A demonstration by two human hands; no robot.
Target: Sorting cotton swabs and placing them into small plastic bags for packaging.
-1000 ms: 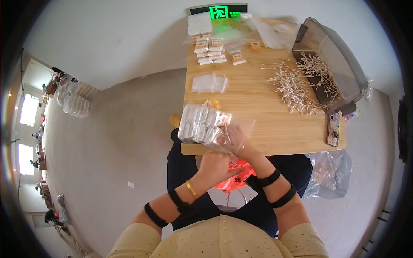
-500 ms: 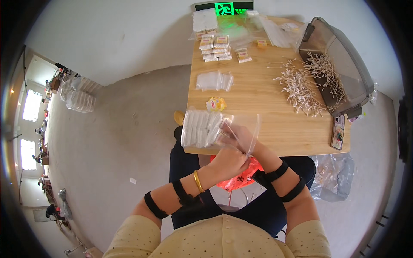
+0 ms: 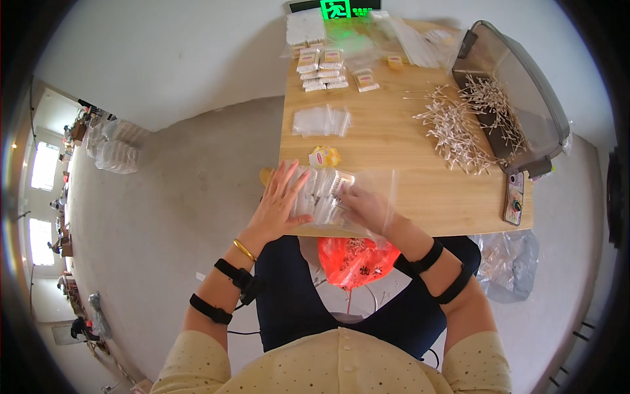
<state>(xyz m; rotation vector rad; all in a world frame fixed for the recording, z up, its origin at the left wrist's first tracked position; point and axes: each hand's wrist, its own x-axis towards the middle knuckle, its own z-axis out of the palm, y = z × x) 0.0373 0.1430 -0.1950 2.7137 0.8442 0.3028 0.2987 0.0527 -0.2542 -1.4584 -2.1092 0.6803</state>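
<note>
A row of clear packs of cotton swabs [image 3: 321, 197] lies near the front edge of the table. My left hand [image 3: 279, 200] rests against the row's left end, its fingers spread. At the other end, my right hand [image 3: 367, 207] has its fingers curled on the packs. A clear plastic bag [image 3: 392, 187] surrounds that hand and wrist; how far it reaches over the packs is hard to see. Just behind the row are small yellow printed cards [image 3: 325, 156]. Farther back lie flat clear bags [image 3: 321, 121].
Loose cotton swabs [image 3: 453, 128] spill from a tipped grey bin [image 3: 538, 85] on the right. A phone [image 3: 514, 198] lies by the right edge. Finished-looking swab packs [image 3: 321, 69] are stacked at the back left. A red bag [image 3: 354, 262] hangs below the table's front edge.
My left hand has left the bag's edge by my right wrist, moved left and spread against the packs' left end. My right hand stays at the right end, inside the bag.
</note>
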